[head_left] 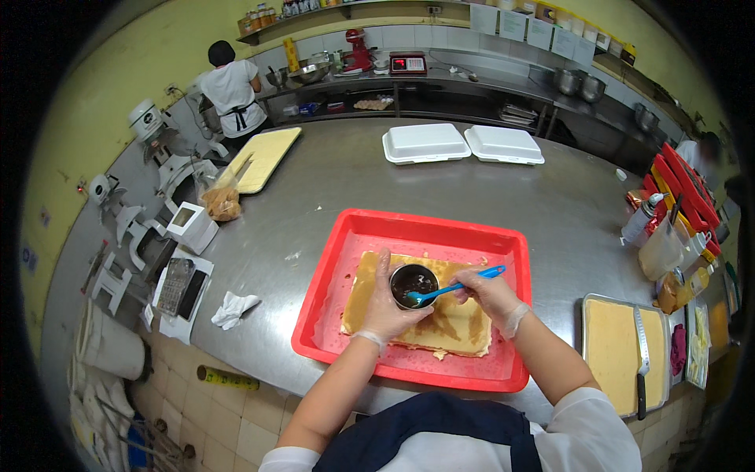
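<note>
My gloved left hand (385,303) is wrapped round a small metal cup (429,271) with dark liquid in it. In my gloved right hand (489,297) is a blue brush or spoon (472,281), its head dipped in the cup; I cannot tell which it is. Both hands are above a rectangular sheet of cake (444,334), whose top has uneven brown, wet-looking patches. The cake lies on pinkish lining inside a red tray (515,377).
A steel table (267,259) holds the tray. At the back stand two white foam boxes (429,144). Far left is another cake sheet (271,157), with a bag of brown crumbs (222,203) nearby. A long knife (642,354) lies across a cake pan (605,354) at right, near bottles (641,220). Someone (233,90) stands back left.
</note>
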